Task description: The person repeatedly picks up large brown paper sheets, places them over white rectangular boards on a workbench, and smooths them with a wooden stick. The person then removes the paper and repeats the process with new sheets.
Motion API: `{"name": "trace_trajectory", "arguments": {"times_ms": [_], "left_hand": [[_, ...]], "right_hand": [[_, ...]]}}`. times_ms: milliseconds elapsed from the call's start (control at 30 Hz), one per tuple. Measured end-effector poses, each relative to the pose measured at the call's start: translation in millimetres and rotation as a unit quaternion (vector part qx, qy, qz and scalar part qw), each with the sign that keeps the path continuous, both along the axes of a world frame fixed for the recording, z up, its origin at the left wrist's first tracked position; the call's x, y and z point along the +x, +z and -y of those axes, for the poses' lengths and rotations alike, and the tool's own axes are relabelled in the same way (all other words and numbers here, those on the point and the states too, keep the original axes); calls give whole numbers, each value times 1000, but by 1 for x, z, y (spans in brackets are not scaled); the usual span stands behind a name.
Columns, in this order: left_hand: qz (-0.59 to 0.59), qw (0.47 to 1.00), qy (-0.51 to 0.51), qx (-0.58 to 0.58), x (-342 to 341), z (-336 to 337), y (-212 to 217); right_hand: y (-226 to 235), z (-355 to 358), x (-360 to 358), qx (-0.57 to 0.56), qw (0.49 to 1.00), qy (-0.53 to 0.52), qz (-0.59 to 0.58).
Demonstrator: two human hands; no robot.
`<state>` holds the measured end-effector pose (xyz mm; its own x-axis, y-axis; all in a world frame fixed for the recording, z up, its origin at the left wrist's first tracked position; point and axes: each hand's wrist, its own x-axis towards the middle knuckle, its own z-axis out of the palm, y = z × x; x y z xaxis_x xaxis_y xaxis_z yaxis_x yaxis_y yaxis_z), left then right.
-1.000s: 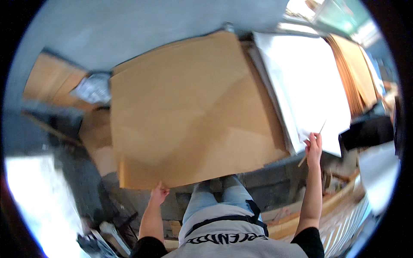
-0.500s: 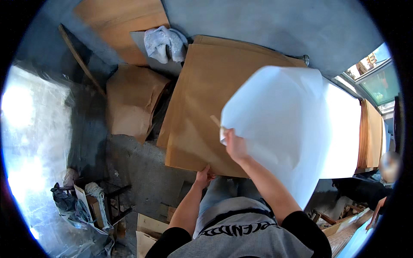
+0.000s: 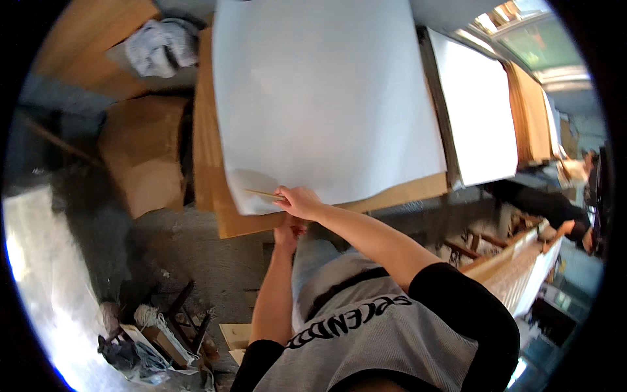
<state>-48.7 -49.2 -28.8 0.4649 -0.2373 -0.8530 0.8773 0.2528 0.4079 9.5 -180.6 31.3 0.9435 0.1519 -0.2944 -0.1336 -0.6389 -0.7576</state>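
A large white sheet (image 3: 326, 98) lies spread over a stack of brown cardboard-like sheets (image 3: 245, 225), whose edges show at the left and front. My right hand (image 3: 300, 201) is over the white sheet's front edge, fingers closed round a thin wooden stick (image 3: 260, 193) that points left. Whether those fingers also pinch the paper I cannot tell. Just below it, my left hand (image 3: 287, 234) is closed at the front edge of the brown sheets, its thumb at the rim; its fingers are partly hidden.
Another white-topped stack (image 3: 477, 111) stands to the right, with more brown sheets (image 3: 529, 117) beyond. At left are a folded brown sheet (image 3: 144, 150) and a crumpled cloth (image 3: 157, 49). A box of rope and rags (image 3: 153, 340) sits lower left. A co-worker (image 3: 545, 202) is at right.
The white sheet, lifted and curled at the right before, now lies flat across the brown stack. My right hand has come left and down toward my left hand. The view has shifted.
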Motion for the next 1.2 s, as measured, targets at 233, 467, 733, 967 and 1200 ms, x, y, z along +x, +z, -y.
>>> {"name": "trace_trajectory", "arguments": {"times_ms": [233,467,733,967,1200], "left_hand": [[-45,998,26,42,7,1,7],[-68,994,56,68,2,-16,-7],[-57,991,63,101,10,3,22],[-52,990,126,30,-8,-23,-3],[-12,981,194,-26,-16,-28,17]], "right_hand": [[7,147,-114,252,866,-333,-275],[-6,256,-185,201,580,-786,-72],[-29,299,-173,332,412,-840,-121],[-53,319,-177,249,553,-780,-156],[-52,344,-161,347,496,-789,-101]]}}
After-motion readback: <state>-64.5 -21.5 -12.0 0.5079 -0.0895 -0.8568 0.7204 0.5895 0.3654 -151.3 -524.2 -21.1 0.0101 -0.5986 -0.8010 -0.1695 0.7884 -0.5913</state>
